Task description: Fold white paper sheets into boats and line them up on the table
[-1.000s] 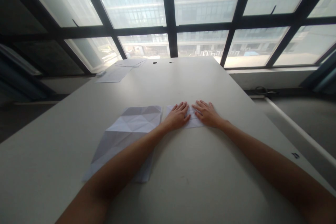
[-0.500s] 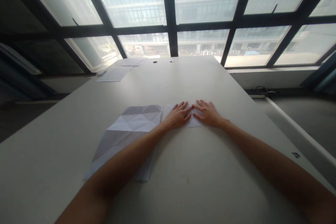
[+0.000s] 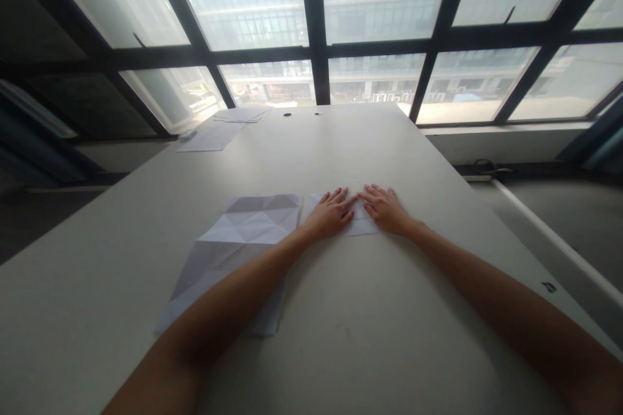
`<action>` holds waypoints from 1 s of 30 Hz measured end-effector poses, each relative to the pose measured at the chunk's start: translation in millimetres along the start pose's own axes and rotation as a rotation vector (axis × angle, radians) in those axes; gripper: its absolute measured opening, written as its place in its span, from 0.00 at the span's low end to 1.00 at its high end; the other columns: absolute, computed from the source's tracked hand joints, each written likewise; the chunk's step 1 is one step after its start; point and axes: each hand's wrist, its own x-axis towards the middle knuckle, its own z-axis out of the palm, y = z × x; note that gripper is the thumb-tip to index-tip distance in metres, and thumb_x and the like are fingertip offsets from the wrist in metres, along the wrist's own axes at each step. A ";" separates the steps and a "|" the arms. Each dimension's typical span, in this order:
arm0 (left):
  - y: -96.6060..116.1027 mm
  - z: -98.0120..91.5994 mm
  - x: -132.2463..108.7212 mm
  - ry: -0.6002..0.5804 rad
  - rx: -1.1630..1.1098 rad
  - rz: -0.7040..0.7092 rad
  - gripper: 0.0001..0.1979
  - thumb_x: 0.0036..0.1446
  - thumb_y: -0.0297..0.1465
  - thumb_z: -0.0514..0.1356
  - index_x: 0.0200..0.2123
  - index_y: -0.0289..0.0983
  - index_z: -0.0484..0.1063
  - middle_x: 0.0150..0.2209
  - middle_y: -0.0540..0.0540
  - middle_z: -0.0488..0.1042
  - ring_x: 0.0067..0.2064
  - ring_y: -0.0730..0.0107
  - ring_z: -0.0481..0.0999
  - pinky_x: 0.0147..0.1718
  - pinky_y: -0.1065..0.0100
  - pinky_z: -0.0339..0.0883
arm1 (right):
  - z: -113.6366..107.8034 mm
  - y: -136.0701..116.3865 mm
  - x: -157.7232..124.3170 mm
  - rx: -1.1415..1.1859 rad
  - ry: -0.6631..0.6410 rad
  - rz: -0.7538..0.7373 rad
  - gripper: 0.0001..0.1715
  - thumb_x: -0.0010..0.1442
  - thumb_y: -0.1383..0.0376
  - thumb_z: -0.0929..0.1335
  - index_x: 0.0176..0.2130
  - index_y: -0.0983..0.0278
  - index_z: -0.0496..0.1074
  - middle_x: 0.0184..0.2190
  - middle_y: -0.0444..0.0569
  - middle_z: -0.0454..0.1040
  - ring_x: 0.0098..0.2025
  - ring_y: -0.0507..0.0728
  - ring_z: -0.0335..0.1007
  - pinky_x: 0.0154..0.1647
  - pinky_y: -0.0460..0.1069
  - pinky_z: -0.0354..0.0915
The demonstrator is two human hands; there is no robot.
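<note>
The left hand's fingers (image 3: 339,198) lie stretched out and slightly spread, flat on a small folded white paper (image 3: 361,227); the right hand's fingers (image 3: 372,195) lie the same way, palm down. The fingertips of the two hands almost meet over the middle of the paper. Neither the left hand (image 3: 328,215) nor the right hand (image 3: 385,211) pinches anything; both press down flat. The folded paper sits on the table (image 3: 389,337) a little beyond its middle, mostly covered by the hands.

Just beside it, to the left, lies a larger creased sheet (image 3: 243,237) marked with triangular fold lines, and the left forearm crosses its near corner.

The table is pale grey, matte and long. At its far left corner lie loose sheets (image 3: 214,138), with two small dark holes (image 3: 287,115) near the far edge. Beyond stands a wall of windows with a dark frame (image 3: 314,26), with buildings outside. A cable (image 3: 487,167) lies on the sill to the right.
</note>
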 end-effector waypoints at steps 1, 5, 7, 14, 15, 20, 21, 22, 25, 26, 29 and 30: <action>0.6 -0.9 0.1 -0.006 -0.003 -0.007 0.29 0.70 0.41 0.44 0.70 0.38 0.52 0.71 0.39 0.49 0.72 0.56 0.47 0.68 0.52 0.42 | 0.0 0.1 0.0 0.001 0.002 -0.001 0.29 0.70 0.62 0.55 0.67 0.58 0.59 0.71 0.55 0.52 0.72 0.64 0.43 0.67 0.71 0.43; 2.0 -2.8 0.4 -0.022 -0.016 -0.032 0.31 0.70 0.42 0.44 0.70 0.32 0.51 0.71 0.37 0.48 0.72 0.56 0.46 0.68 0.53 0.42 | 0.6 0.5 0.1 0.005 0.018 -0.011 0.28 0.70 0.61 0.56 0.66 0.59 0.60 0.70 0.55 0.53 0.72 0.65 0.44 0.66 0.72 0.43; 2.0 -2.8 0.5 -0.020 -0.017 -0.035 0.31 0.70 0.42 0.44 0.70 0.32 0.50 0.71 0.37 0.48 0.72 0.57 0.46 0.68 0.53 0.42 | 0.9 0.5 0.3 0.007 0.021 -0.009 0.28 0.69 0.61 0.57 0.66 0.59 0.61 0.70 0.56 0.54 0.72 0.65 0.45 0.66 0.72 0.43; 1.6 -2.2 0.2 -0.016 -0.020 -0.033 0.30 0.69 0.42 0.44 0.69 0.34 0.51 0.71 0.38 0.48 0.72 0.58 0.46 0.68 0.54 0.42 | 0.1 -0.3 0.2 0.003 0.014 -0.012 0.28 0.69 0.61 0.57 0.66 0.59 0.60 0.70 0.56 0.53 0.72 0.66 0.45 0.66 0.72 0.43; 1.5 -2.1 0.1 -0.014 -0.020 -0.032 0.30 0.69 0.42 0.44 0.69 0.34 0.51 0.71 0.38 0.48 0.72 0.58 0.46 0.68 0.54 0.42 | 0.0 -0.4 0.0 0.002 0.015 -0.011 0.28 0.69 0.61 0.57 0.66 0.59 0.60 0.70 0.56 0.53 0.71 0.66 0.45 0.66 0.72 0.43; 1.0 -1.8 0.3 -0.019 -0.009 -0.028 0.30 0.69 0.42 0.44 0.69 0.33 0.51 0.71 0.38 0.48 0.72 0.57 0.46 0.68 0.53 0.42 | -0.2 -0.7 -0.2 -0.007 0.012 -0.007 0.28 0.70 0.60 0.56 0.67 0.59 0.59 0.70 0.55 0.53 0.72 0.65 0.44 0.67 0.72 0.43; 0.9 -1.7 0.4 -0.020 -0.008 -0.026 0.30 0.70 0.42 0.44 0.69 0.33 0.51 0.71 0.37 0.48 0.72 0.57 0.46 0.68 0.53 0.42 | -0.2 -0.7 -0.2 -0.008 0.012 -0.007 0.28 0.70 0.60 0.56 0.67 0.59 0.59 0.70 0.55 0.53 0.72 0.65 0.44 0.67 0.71 0.43; 0.8 -1.5 0.4 -0.019 -0.007 -0.024 0.30 0.70 0.42 0.44 0.69 0.33 0.51 0.71 0.37 0.48 0.72 0.57 0.46 0.68 0.53 0.42 | -0.2 -0.6 -0.2 -0.008 0.012 -0.008 0.28 0.70 0.60 0.56 0.67 0.58 0.59 0.70 0.55 0.53 0.72 0.65 0.44 0.66 0.72 0.43; 0.6 -0.6 0.7 -0.011 -0.006 -0.025 0.31 0.70 0.42 0.44 0.69 0.31 0.50 0.71 0.36 0.48 0.72 0.58 0.46 0.68 0.54 0.42 | -0.4 -0.4 -0.4 -0.004 0.015 -0.015 0.28 0.70 0.58 0.57 0.66 0.59 0.60 0.70 0.56 0.53 0.72 0.66 0.44 0.66 0.72 0.43; 0.6 -0.1 0.9 -0.008 -0.006 -0.027 0.31 0.70 0.42 0.44 0.69 0.31 0.50 0.71 0.35 0.48 0.72 0.58 0.46 0.68 0.54 0.42 | -0.5 -0.2 -0.6 -0.005 0.015 -0.018 0.29 0.70 0.57 0.57 0.66 0.59 0.60 0.70 0.56 0.53 0.72 0.66 0.44 0.66 0.72 0.43; 0.7 1.2 1.2 -0.004 -0.006 -0.034 0.32 0.69 0.42 0.44 0.69 0.29 0.49 0.71 0.33 0.48 0.72 0.58 0.45 0.68 0.55 0.41 | -0.5 0.4 -1.4 -0.009 0.008 -0.029 0.32 0.69 0.51 0.58 0.67 0.60 0.59 0.70 0.57 0.52 0.72 0.67 0.43 0.67 0.72 0.42; 0.8 1.4 1.2 -0.004 -0.006 -0.035 0.32 0.69 0.42 0.44 0.69 0.28 0.49 0.71 0.33 0.48 0.72 0.58 0.45 0.68 0.55 0.41 | -0.4 0.6 -1.6 -0.010 0.006 -0.033 0.34 0.68 0.49 0.59 0.67 0.60 0.59 0.71 0.57 0.51 0.72 0.67 0.42 0.67 0.72 0.42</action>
